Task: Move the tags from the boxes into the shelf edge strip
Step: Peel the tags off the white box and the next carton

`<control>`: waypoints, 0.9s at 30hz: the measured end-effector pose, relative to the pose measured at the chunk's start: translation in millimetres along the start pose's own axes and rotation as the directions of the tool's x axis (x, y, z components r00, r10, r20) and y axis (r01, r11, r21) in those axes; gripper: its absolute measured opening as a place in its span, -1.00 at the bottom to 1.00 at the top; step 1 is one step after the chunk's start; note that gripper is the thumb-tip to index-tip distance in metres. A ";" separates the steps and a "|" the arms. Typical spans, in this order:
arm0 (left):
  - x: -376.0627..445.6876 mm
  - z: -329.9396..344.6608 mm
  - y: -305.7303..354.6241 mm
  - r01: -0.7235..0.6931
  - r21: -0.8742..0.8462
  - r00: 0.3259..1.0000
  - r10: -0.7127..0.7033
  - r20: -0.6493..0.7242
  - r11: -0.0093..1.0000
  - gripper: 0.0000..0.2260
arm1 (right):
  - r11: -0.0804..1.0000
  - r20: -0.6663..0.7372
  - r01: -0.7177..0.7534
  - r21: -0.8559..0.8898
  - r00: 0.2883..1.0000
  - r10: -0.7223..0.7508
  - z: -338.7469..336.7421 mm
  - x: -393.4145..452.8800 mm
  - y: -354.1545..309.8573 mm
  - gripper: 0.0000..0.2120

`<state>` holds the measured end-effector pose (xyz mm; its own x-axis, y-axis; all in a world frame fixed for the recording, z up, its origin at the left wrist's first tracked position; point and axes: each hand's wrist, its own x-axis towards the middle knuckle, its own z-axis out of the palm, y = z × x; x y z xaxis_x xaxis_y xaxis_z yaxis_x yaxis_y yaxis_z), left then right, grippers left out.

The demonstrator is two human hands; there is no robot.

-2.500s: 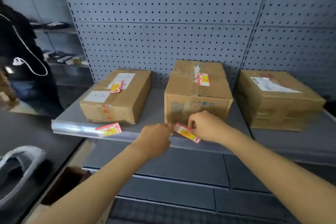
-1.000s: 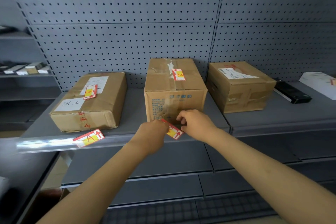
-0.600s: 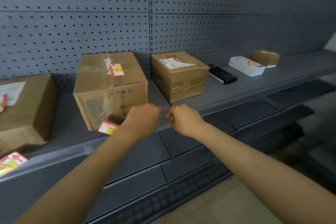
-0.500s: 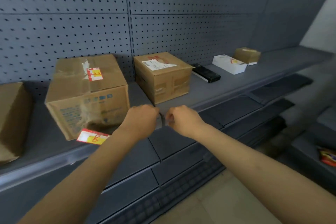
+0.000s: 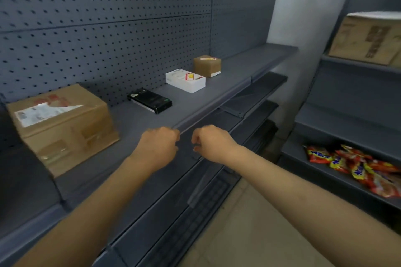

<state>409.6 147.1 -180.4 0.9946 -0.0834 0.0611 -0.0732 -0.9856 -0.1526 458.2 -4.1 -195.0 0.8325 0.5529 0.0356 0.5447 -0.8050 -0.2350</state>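
Note:
My left hand point(image 5: 159, 145) and my right hand point(image 5: 211, 143) hover side by side at the shelf edge strip point(image 5: 214, 104), both curled into loose fists with nothing in them. A cardboard box point(image 5: 63, 123) with a white shipping label stands on the shelf to the left of my hands. Farther along the shelf lies a white box point(image 5: 184, 81) with a red and yellow tag point(image 5: 189, 76) on top. Beyond it sits a small brown box point(image 5: 207, 65) with a tag point(image 5: 208, 58) on its top.
A flat black box point(image 5: 149, 100) lies on the grey shelf between the cardboard box and the white box. Pegboard backs the shelf. To the right another shelf unit holds red snack packets point(image 5: 355, 167) and a large carton point(image 5: 366, 39) higher up. Lower shelves sit under my arms.
My view has swung right along the shelf. The tag my hands were holding now sits in the strip, out of view at the left. Both hands have come away closed on nothing.

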 end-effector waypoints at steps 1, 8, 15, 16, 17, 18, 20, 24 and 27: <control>13.8 -1.4 8.5 -0.001 0.003 1.000 0.001 0.005 1.000 -0.77 | 1.000 0.003 -0.007 -0.004 1.000 0.007 -5.3 3.9 15.6 -0.72; 95.8 -11.1 37.5 0.025 -0.011 1.000 -0.025 0.012 1.000 -0.79 | 1.000 -0.014 -0.022 0.010 1.000 0.022 -31.1 44.2 93.3 -0.75; 175.9 -6.0 37.0 0.047 -0.005 0.999 -0.047 -0.002 0.999 -0.81 | 1.000 -0.007 0.010 0.018 1.000 -0.010 -32.0 110.9 133.9 -0.81; 189.2 -6.0 34.7 0.054 -0.005 0.999 -0.054 -0.009 0.999 -0.81 | 1.000 -0.011 0.012 0.006 1.000 -0.012 -33.0 123.5 139.1 -0.82; 202.6 -6.3 31.7 0.065 -0.006 0.998 -0.065 -0.014 0.998 -0.80 | 1.000 -0.009 0.012 -0.004 1.000 -0.012 -35.2 136.8 144.2 -0.83; 216.5 -7.1 27.7 0.080 -0.011 0.997 -0.080 -0.015 0.997 -0.80 | 1.000 -0.005 0.012 -0.008 1.000 -0.012 -38.5 150.7 149.3 -0.83; 244.7 -8.8 17.8 0.110 -0.016 0.994 -0.110 -0.013 0.994 -0.77 | 1.000 0.003 0.015 -0.020 1.000 -0.015 -47.3 179.1 158.5 -0.83; 301.2 -8.9 -4.3 0.148 -0.007 0.989 -0.148 -0.019 0.989 -0.72 | 0.999 0.010 0.043 -0.026 0.999 -0.043 -63.5 232.6 178.9 -0.81; 332.8 -5.9 -14.8 0.179 -0.027 0.984 -0.178 0.005 0.984 -0.72 | 0.998 -0.002 0.069 -0.012 0.998 -0.069 -65.8 266.6 193.9 -0.80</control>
<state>741.2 133.1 -152.0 0.9921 0.0946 0.0823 0.1036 -0.9882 -0.1126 792.4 -26.9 -167.2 0.7933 0.6064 0.0538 0.6018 -0.7677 -0.2203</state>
